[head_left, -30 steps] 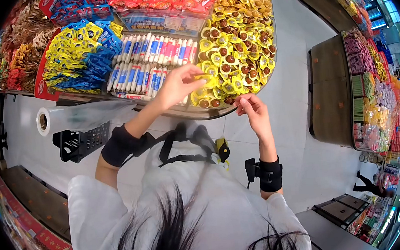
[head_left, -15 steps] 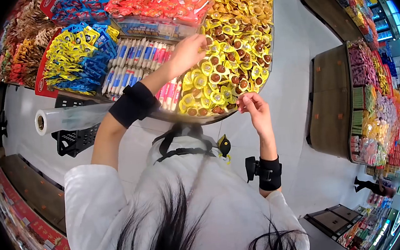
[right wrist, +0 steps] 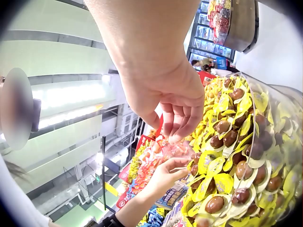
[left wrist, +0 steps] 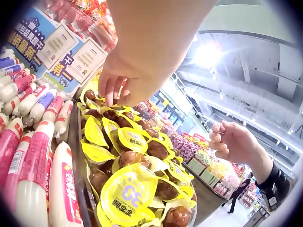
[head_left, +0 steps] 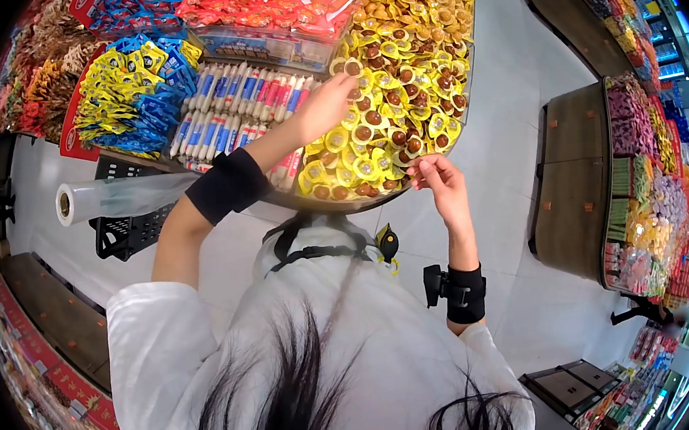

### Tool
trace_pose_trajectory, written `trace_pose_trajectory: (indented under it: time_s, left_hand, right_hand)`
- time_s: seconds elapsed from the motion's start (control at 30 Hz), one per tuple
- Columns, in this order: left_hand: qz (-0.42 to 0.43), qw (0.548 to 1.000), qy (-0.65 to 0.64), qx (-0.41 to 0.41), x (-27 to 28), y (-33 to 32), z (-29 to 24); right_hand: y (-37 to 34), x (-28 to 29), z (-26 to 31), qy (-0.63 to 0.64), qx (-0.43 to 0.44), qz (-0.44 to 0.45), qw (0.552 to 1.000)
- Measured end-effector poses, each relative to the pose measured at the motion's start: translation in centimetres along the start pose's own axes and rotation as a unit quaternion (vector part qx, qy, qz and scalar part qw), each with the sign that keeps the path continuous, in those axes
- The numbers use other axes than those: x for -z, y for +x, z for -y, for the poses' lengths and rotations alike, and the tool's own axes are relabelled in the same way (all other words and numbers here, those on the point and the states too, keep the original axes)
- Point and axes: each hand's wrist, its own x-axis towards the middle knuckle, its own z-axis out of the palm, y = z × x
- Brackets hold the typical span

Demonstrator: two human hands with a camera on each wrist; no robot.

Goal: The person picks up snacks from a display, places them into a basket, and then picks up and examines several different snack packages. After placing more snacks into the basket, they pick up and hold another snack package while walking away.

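Observation:
Yellow-lidded packs of brown eggs fill the bin in front of me. My left hand reaches over their left side, fingertips right at the packs. In the left wrist view its fingers bend down beside several brown eggs, and no pack shows lifted between them. Above the bin's front right edge hangs my right hand, thumb close to the loosely curled fingers. The right wrist view shows nothing in those fingers. The nearest egg packs lie below and to the right of that hand there.
White sausages in blue and pink wraps fill the section to the left. Behind are red-wrapped snacks in a clear box and yellow-and-blue packets. A plastic bag roll and black basket are at left. Another display stand stands right.
My left hand has let go of a yellow pack near the front and moved back over the pile, then slightly left. The right hand stays near the bin's front right edge.

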Motion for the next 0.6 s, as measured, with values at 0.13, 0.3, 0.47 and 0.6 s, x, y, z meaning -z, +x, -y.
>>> trace_pose_trajectory:
  time_s: [0.13,0.3,0.47,0.6]
  left_hand:
    - [-0.006,1.0,-0.002,0.028,-0.1,-0.5,0.5]
    - [-0.031,0.997,0.048,0.046,0.4,-0.6,-0.2]
    - [-0.067,0.997,0.042,0.02,1.4,-0.6,-0.9]
    - [-0.095,0.995,0.011,0.034,2.2,-1.0,-2.0]
  right_hand:
    - [0.2,0.5,0.0,0.02,-0.005,0.003,1.0]
    - [0.1,0.8,0.1,0.012,-0.001,0.002,1.0]
    - [0.2,1.2,0.3,0.027,-0.003,0.009,1.0]
    - [0.1,1.5,0.3,0.026,-0.003,0.01,1.0]
